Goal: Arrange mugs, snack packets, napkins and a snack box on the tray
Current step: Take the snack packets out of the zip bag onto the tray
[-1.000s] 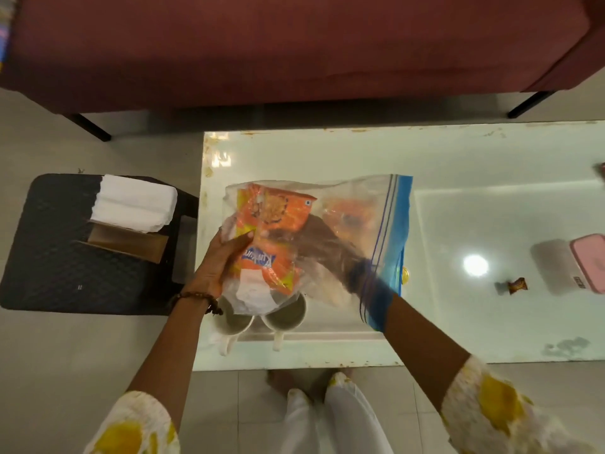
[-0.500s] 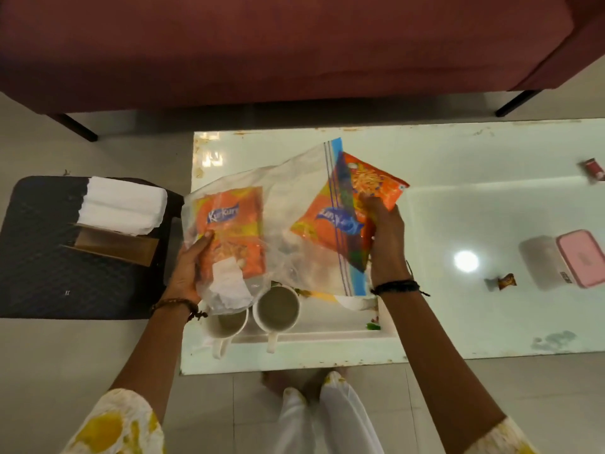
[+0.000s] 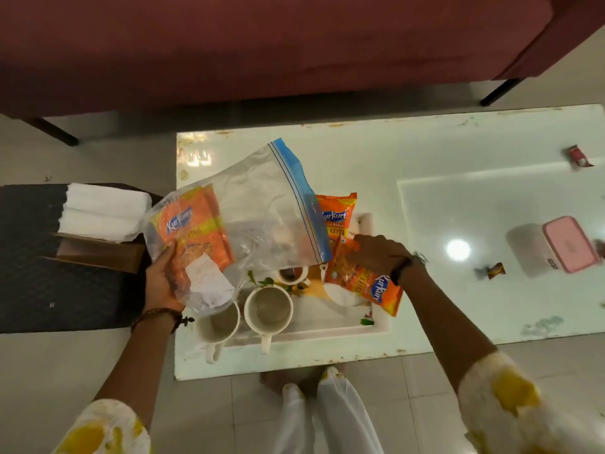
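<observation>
We have the left hand at 9 o'clock of the tray, fingers and thumb curled round the lower corner of a clear zip bag, which hangs tilted above the tray with its blue seal toward 1 o'clock. Inside the bag, near its closed end, we see one orange Kurkure packet and a white paper slip. The right hand pinches the top edge of a second Kurkure packet, which slants across the tray's 3 o'clock rim; whether its lower end rests on the tray we cannot tell. A third Kurkure packet lies at the tray's 1 o'clock corner, partly behind the bag seal. Two white mugs stand side by side at the tray's 7 o'clock, handles toward us; a smaller cup sits just beyond them. Napkins are stacked on a dark stool well off at 9 o'clock; the pink-lidded snack box sits well apart at 3 o'clock on the glass table. Judgement: the packets are light, air-puffed, slick foil, contents crushable; best held by the crimped seam, not squeezed mid-body. The bag is limp and slippery, so the remaining packet may slide. The mugs are rigid, breakable; take them by the handle.
</observation>
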`<act>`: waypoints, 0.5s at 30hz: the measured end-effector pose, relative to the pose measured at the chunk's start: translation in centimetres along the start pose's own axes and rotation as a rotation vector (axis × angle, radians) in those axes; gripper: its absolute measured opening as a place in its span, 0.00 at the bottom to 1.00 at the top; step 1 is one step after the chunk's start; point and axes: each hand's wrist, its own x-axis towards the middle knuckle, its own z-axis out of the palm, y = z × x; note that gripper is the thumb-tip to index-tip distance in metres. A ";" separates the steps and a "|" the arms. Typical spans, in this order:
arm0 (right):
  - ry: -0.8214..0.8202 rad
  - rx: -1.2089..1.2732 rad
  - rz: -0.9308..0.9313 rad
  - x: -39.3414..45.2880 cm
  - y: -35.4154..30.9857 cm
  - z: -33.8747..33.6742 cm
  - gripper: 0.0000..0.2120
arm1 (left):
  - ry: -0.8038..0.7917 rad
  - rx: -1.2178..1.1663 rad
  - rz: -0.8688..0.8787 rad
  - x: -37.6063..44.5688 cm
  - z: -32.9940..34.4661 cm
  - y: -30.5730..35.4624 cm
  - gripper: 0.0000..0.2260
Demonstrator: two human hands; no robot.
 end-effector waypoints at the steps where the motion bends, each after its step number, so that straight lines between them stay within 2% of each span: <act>1: -0.077 -0.161 -0.016 0.5 -0.5 -0.2 0.23 | -0.003 0.012 -0.008 0.1 0.1 0.0 0.19; 3: -0.181 -0.370 -0.062 1.6 -1.1 -0.5 0.26 | -0.009 0.018 -0.019 0.2 0.4 0.1 0.21; 5: -0.259 -0.526 -0.069 2.4 -1.4 -0.6 0.25 | -0.019 0.009 -0.024 0.2 0.7 0.1 0.21; 8: -0.283 -0.770 -0.054 3.4 -1.3 -0.1 0.24 | -0.028 0.005 -0.051 0.2 0.9 -0.2 0.21; 11: -0.210 -0.904 -0.070 4.1 -1.0 0.8 0.27 | -0.028 0.009 -0.086 0.2 1.0 -0.4 0.21; 13: -0.086 -0.967 -0.104 3.9 -1.1 1.2 0.27 | -0.018 -0.006 -0.087 0.3 0.9 -0.5 0.21; 15: 0.080 -0.953 -0.130 3.2 -1.4 1.2 0.22 | -0.014 -0.007 -0.084 0.3 0.9 -0.6 0.21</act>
